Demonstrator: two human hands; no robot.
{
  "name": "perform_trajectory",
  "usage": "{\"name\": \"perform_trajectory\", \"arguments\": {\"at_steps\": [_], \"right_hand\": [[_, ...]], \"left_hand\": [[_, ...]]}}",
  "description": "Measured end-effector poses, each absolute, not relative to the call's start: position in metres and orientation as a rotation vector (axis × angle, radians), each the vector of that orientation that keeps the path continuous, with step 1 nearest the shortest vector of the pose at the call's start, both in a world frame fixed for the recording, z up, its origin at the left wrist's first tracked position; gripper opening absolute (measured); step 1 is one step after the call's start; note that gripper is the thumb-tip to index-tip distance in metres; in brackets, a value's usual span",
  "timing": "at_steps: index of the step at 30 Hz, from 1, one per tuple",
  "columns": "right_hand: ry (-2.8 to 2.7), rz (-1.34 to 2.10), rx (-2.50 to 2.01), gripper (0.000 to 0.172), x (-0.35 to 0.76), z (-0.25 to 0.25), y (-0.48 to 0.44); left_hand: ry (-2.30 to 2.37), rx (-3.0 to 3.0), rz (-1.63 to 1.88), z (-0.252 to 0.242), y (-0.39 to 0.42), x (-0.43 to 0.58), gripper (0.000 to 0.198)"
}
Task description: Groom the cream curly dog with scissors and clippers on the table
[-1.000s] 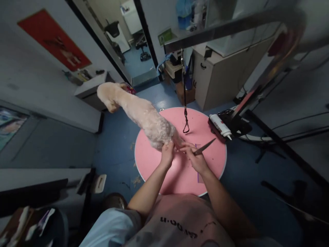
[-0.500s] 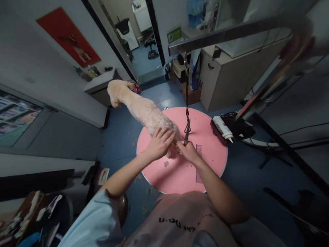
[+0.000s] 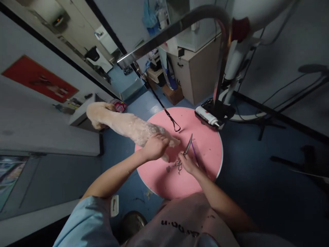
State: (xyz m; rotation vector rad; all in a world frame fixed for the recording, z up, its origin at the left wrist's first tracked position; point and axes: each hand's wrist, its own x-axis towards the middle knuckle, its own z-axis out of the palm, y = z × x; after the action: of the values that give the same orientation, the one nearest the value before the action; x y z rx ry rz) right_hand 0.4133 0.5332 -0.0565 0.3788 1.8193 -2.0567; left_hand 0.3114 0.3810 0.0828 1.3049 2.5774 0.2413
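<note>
A cream-coloured, short-clipped dog [image 3: 123, 124] stands at the left side of a round pink grooming table [image 3: 156, 183], its head turned away from me and out past the edge. My left hand [image 3: 157, 146] is closed on its rump; which part the fingers grip is hidden. Just right of the dog's hind end, my right hand [image 3: 188, 162] holds a pair of grooming scissors [image 3: 189, 143]. Their blades point up and away, looking nearly closed, and the finger rings stick out below the hand. A purple-backed comb [image 3: 194, 151] lies on the table beside that hand, partly covered by it.
From a metal grooming arm [image 3: 164, 32] a black loop leash [image 3: 161, 103] hangs over the table. A white bottle [image 3: 207, 116] lies on a black tray [image 3: 218, 111] at the right rim. Behind stands a grey cabinet [image 3: 199, 75]; a small tuft of hair [image 3: 168, 168] lies on the table.
My left hand has gone from lying flat on the dog's rump to closed there. The right hand and scissors have drawn away from the dog. The whole view has tilted and shifted.
</note>
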Motion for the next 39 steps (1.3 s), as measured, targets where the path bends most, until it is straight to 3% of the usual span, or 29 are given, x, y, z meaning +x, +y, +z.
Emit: {"name": "perform_trajectory", "arguments": {"at_steps": [5, 8, 15, 21, 27, 34, 39], "right_hand": [[1.404, -2.126, 0.396, 0.020, 0.439, -0.058, 0.503], [1.232, -2.240, 0.299, 0.041, 0.448, -0.045, 0.490], [1.829, -2.240, 0.039, 0.048, 0.449, -0.026, 0.483], [2.070, -2.082, 0.056, 0.027, 0.441, -0.037, 0.486], [2.118, -2.079, -0.009, 0.033, 0.447, -0.045, 0.483], [2.103, -2.154, 0.030, 0.026, 0.439, -0.044, 0.479], [2.167, -2.178, -0.063, 0.031, 0.433, -0.040, 0.476]], "left_hand": [[2.530, 1.221, 0.326, 0.093, 0.387, 0.306, 0.015], [2.503, 1.154, 0.370, 0.098, 0.389, 0.304, 0.015], [2.408, 1.062, 0.504, 0.102, 0.390, 0.303, 0.020], [2.374, 1.066, 0.565, 0.102, 0.389, 0.302, 0.015], [2.405, 1.079, 0.422, 0.103, 0.388, 0.302, 0.018], [2.471, 1.034, 0.560, 0.097, 0.388, 0.306, 0.019], [2.573, 0.968, 0.662, 0.089, 0.388, 0.312, 0.017]]}}
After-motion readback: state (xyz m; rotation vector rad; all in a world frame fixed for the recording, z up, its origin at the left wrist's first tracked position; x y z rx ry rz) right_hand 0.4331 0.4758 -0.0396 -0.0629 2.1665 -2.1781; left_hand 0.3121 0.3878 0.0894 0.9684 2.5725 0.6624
